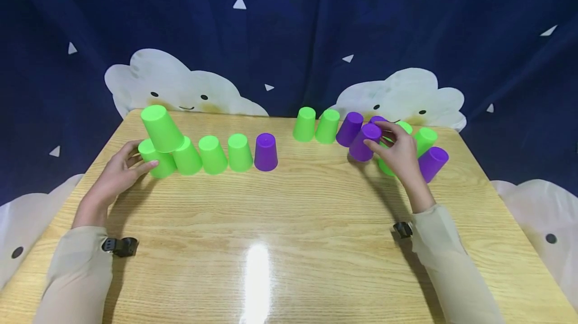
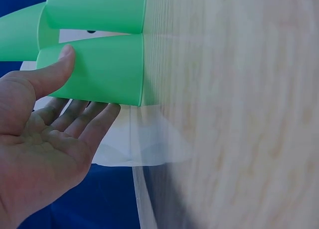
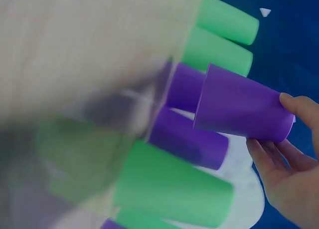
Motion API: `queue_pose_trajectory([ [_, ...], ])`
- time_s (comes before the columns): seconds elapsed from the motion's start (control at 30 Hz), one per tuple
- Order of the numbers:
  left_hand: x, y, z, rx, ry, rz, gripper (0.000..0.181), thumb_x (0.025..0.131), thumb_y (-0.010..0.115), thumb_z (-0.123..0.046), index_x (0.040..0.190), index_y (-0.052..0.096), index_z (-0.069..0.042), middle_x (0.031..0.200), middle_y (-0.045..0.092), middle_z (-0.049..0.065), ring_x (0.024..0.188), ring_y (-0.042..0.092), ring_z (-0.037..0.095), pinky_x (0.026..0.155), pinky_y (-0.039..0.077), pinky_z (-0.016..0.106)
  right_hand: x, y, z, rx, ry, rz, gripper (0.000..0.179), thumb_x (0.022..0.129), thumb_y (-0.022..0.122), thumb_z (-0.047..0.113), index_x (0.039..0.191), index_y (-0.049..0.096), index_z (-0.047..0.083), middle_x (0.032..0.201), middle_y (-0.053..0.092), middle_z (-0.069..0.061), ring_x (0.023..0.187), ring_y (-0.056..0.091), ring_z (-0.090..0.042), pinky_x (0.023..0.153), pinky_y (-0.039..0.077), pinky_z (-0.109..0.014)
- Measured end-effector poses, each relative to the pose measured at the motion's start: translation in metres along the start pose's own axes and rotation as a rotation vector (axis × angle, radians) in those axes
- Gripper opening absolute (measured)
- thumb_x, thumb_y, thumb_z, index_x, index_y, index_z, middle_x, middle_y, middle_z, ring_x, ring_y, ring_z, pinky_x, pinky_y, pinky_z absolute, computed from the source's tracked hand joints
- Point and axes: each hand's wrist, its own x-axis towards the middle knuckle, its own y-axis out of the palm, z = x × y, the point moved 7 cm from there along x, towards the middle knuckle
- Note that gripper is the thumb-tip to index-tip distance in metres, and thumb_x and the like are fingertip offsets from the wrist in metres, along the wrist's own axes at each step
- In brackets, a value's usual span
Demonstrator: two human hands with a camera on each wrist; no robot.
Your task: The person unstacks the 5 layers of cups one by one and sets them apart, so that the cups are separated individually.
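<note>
My left hand (image 1: 118,173) holds an upside-down green cup (image 1: 158,162) at the left end of a row, its thumb on the near side. In the left wrist view the fingers lie along the other side of that green cup (image 2: 99,72). Another green cup (image 1: 163,131) sits upside down on top, bridging the held cup and its neighbour (image 1: 187,158). My right hand (image 1: 401,149) pinches a purple cup (image 1: 363,146) near its closed end, mouth downward. The right wrist view shows this purple cup (image 3: 239,107) raised off the table, overlapping purple cups (image 3: 187,139) behind.
Rightward along the left row stand two green cups (image 1: 213,156) and a purple cup (image 1: 266,153). At the back stand green cups (image 1: 304,126) and a purple cup (image 1: 349,130). More green cups (image 1: 425,139) and a purple cup (image 1: 432,163) stand around my right hand.
</note>
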Motion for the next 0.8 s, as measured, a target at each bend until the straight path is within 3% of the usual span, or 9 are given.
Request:
queue_pose_trajectory([
  [0.27,0.000,0.000,0.001,-0.006,-0.006,-0.001,0.073,0.100,0.060,-0.026,0.153,0.017,0.002,0.152,0.024,0.030,0.138,0.024,0.052,0.106,0.026,0.066,-0.012,-0.002,-0.021,-0.090,0.009,-0.010,0.050,0.081,0.078,-0.002,0.125,0.057,-0.012,0.124,0.058,-0.029,0.114,0.059,-0.043,0.093,0.051,-0.039],
  [0.8,-0.001,0.000,-0.001,-0.012,0.003,-0.007,0.073,0.100,0.060,-0.026,0.152,0.018,0.002,0.152,0.024,0.030,0.138,0.024,0.052,0.106,0.025,0.066,-0.015,-0.004,-0.026,-0.157,-0.003,-0.024,0.049,0.080,0.076,-0.007,0.125,0.056,-0.015,0.123,0.056,-0.031,0.113,0.058,-0.046,0.092,0.050,-0.043],
])
